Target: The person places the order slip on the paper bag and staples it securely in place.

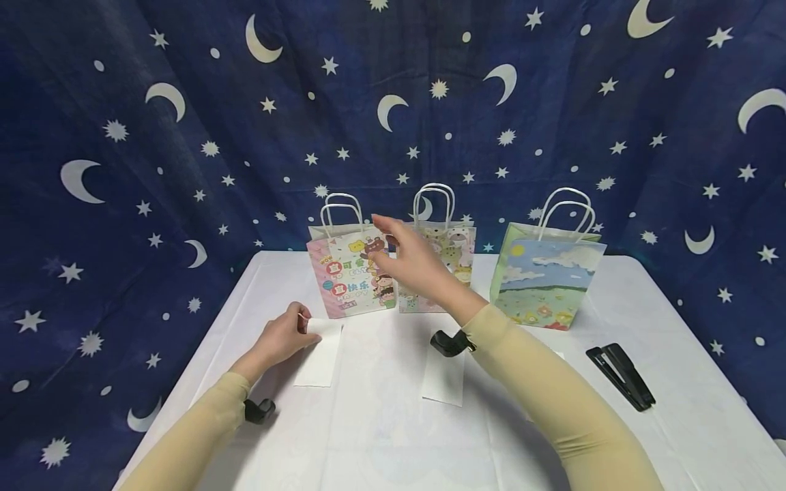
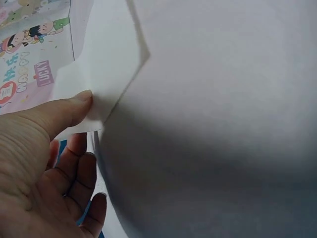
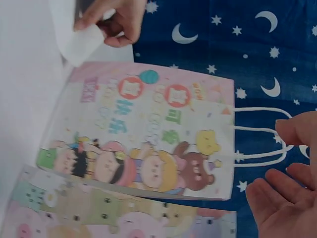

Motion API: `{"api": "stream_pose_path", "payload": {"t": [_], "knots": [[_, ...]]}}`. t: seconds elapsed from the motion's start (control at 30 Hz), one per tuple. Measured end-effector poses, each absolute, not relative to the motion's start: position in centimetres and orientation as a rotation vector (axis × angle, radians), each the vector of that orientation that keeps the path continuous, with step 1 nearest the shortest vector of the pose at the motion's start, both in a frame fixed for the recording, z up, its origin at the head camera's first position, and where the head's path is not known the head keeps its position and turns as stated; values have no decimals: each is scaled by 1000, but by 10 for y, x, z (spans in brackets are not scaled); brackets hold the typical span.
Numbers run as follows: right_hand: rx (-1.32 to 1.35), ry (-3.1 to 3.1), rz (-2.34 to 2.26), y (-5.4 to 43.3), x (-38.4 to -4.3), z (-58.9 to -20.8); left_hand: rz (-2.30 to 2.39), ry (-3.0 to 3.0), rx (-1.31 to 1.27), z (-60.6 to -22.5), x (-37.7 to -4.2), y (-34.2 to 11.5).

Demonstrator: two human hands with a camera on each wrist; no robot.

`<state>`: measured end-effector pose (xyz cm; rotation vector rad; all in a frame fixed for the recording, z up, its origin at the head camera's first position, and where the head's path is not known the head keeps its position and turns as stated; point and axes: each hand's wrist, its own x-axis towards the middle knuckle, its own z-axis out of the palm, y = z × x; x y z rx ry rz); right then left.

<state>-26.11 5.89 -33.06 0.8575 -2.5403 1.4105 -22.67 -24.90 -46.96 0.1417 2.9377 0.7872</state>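
Observation:
My left hand (image 1: 281,339) pinches the upper left corner of a white paper slip (image 1: 321,358), thumb on top; in the left wrist view that slip (image 2: 111,54) is lifted and bent at the thumb. Fingers parted, my right hand (image 1: 414,266) is raised in front of the gap between the pink cartoon gift bag (image 1: 346,279) and the animal-print gift bag (image 1: 454,249). In the right wrist view the right hand (image 3: 292,191) is beside the pink bag's white rope handles (image 3: 262,131), with nothing in its fingers. Both bags stand upright.
A gift bag with a sky-and-meadow picture (image 1: 546,286) stands farther right. Near the table's right side lies a black stapler (image 1: 623,376). Another white slip (image 1: 443,378) lies mid-table, partly behind the right wrist. A dark blue star-and-moon curtain (image 1: 344,102) hangs behind the white-covered table (image 1: 381,436).

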Motion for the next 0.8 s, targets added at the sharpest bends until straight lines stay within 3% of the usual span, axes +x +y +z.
{"api": "stream_pose_path", "payload": {"t": [0.8], "knots": [[854, -2896, 953, 36, -303, -297, 795, 2970, 276, -472, -217, -261]]}}
